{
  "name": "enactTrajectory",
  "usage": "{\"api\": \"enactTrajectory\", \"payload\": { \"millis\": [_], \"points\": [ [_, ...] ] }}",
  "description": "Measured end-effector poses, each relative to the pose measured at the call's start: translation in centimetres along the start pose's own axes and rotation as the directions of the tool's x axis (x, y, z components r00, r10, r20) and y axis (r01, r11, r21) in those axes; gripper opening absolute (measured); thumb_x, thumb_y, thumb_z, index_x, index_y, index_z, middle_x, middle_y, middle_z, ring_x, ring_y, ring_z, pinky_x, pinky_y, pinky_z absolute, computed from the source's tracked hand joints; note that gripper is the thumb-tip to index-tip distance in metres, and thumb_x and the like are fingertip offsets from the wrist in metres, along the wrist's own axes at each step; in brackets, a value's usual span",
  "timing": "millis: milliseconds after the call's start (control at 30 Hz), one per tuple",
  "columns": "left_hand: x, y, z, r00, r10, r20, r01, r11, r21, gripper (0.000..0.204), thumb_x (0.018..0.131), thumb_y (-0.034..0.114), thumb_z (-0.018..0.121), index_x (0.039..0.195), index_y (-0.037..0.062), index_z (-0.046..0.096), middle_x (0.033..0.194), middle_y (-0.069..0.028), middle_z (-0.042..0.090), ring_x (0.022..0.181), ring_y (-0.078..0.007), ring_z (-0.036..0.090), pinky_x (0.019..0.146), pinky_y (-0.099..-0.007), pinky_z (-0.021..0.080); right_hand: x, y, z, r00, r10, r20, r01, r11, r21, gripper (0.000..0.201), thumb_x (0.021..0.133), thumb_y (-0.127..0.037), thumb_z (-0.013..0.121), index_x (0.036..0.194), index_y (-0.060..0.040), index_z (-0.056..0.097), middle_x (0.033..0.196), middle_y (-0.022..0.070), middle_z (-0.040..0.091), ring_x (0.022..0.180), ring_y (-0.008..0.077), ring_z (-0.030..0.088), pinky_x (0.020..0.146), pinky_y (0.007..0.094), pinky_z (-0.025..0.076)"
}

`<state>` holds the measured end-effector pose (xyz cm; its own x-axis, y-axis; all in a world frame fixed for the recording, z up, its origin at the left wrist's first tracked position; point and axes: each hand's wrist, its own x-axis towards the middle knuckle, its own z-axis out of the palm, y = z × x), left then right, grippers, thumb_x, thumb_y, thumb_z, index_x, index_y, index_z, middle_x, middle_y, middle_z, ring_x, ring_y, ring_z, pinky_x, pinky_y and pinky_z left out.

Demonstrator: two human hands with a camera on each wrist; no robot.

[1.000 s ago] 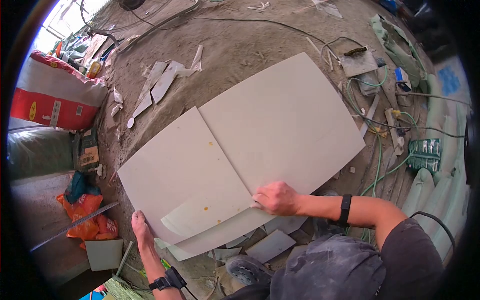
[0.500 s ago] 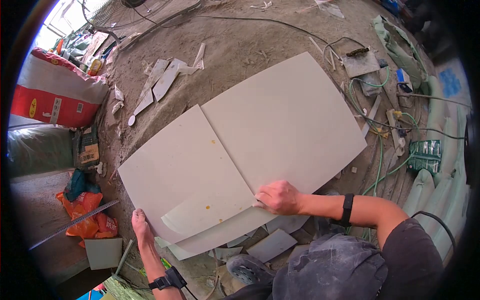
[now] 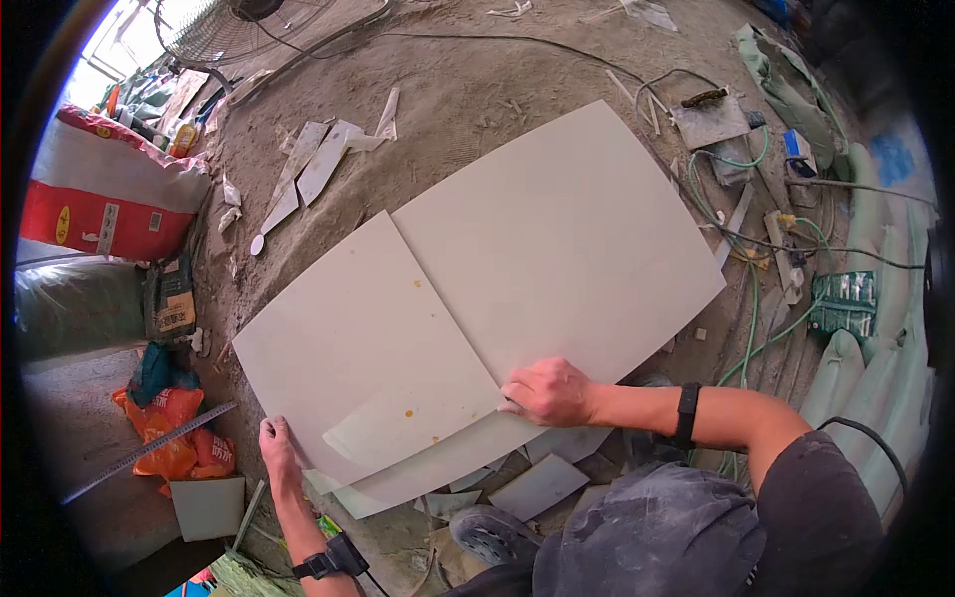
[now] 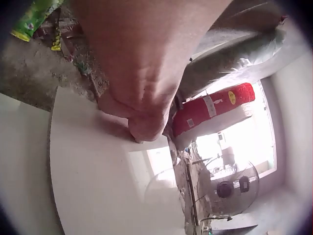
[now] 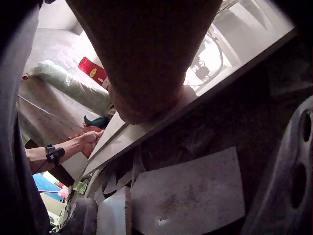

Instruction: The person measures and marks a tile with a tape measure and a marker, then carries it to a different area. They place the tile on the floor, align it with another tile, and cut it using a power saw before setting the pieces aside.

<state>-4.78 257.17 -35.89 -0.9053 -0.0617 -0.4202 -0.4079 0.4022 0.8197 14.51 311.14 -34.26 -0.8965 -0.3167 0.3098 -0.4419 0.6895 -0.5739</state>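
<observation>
Little has moved since the earlier head frame: left hand [image 3: 280, 450], right hand [image 3: 549, 393], upper panel [image 3: 348, 328] and lower panel [image 3: 567, 229] keep their places. In the head view, the pale upper panel lies across the left part of the lower panel; the right hand pinches its near right corner, while the left hand grips its left edge. From the left wrist, a fan [image 4: 226, 189] stands beyond the panel. From the right wrist, tile pieces [image 5: 190, 193] lie below the panels; the right hand's fingertips are hidden.
</observation>
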Motion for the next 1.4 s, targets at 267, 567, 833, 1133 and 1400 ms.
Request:
{"api": "enactTrajectory", "payload": {
  "millis": [267, 567, 833, 1133, 1400],
  "points": [
    [-4.0, 13.5, 12.8, 0.870, 0.474, 0.137, -0.374, 0.450, 0.811, 0.079, 0.086, 0.024, 0.085, 0.151, -0.0030, 0.050, 0.157, -0.0260, 0.044, 0.146, -0.0422, 0.041, 0.123, -0.0512, 0.034, -0.1, 0.2, 0.0, 1.000, -0.005, -0.026, 0.005, 1.000, 0.017, 0.027, 0.086, -0.024, 0.082, 0.093, -0.0053, 0.064, 0.081, 0.0088, 0.061, 0.066, 0.0274, 0.067, 0.057, 0.0398, 0.055],
    [-8.0, 21.3, 24.7, 0.839, 0.180, 0.513, -0.543, 0.247, 0.802, 0.121, 0.067, 0.047, 0.096, 0.165, 0.0095, 0.036, 0.173, -0.0223, 0.024, 0.155, -0.0553, 0.022, 0.127, -0.0599, 0.026, 0.1, 0.1, -0.4, 1.000, -0.025, -0.006, 0.025, 0.999, -0.021, 0.023, 0.091, -0.025, 0.071, 0.086, -0.0063, 0.058, 0.079, 0.0104, 0.059, 0.069, 0.0286, 0.067, 0.058, 0.0406, 0.055],
    [-7.3, 20.3, 25.0, 0.807, 0.221, 0.548, -0.590, 0.260, 0.764, 0.133, 0.056, 0.035, 0.101, 0.166, 0.0067, 0.032, 0.173, -0.0277, 0.019, 0.155, -0.0576, 0.019, 0.128, -0.0613, 0.024, -0.4, 1.6, 1.0, 0.998, -0.068, -0.001, 0.068, 0.994, 0.090, 0.011, 0.084, -0.013, 0.064, 0.078, -0.0100, 0.056, 0.076, 0.0102, 0.060, 0.070, 0.0272, 0.067, 0.057, 0.0414, 0.054],
    [-7.8, 21.6, 25.9, 0.873, 0.142, 0.467, -0.487, 0.219, 0.845, 0.130, 0.057, 0.041, 0.099, 0.162, 0.0010, 0.035, 0.171, -0.0296, 0.023, 0.153, -0.0589, 0.021, 0.126, -0.0624, 0.025, -1.0, 31.0, -37.4, 0.485, 0.318, -0.815, -0.859, 0.350, -0.374, 0.028, 0.096, -0.029, 0.069, 0.088, -0.0021, 0.065, 0.086, 0.0233, 0.064, 0.086, 0.0457, 0.064, 0.077, 0.0547, 0.050],
    [-7.6, 21.5, 25.5, 0.869, 0.117, 0.481, -0.495, 0.182, 0.850, 0.129, 0.064, 0.057, 0.094, 0.167, 0.0130, 0.030, 0.173, -0.0254, 0.019, 0.153, -0.0616, 0.019, 0.122, -0.0668, 0.027, -15.1, 48.4, -48.0, -0.088, 0.980, -0.179, -0.598, 0.092, 0.796, 0.038, 0.090, -0.043, 0.069, 0.106, -0.0081, 0.067, 0.094, 0.0107, 0.068, 0.081, 0.0289, 0.069, 0.075, 0.0563, 0.059]
  ]
}}
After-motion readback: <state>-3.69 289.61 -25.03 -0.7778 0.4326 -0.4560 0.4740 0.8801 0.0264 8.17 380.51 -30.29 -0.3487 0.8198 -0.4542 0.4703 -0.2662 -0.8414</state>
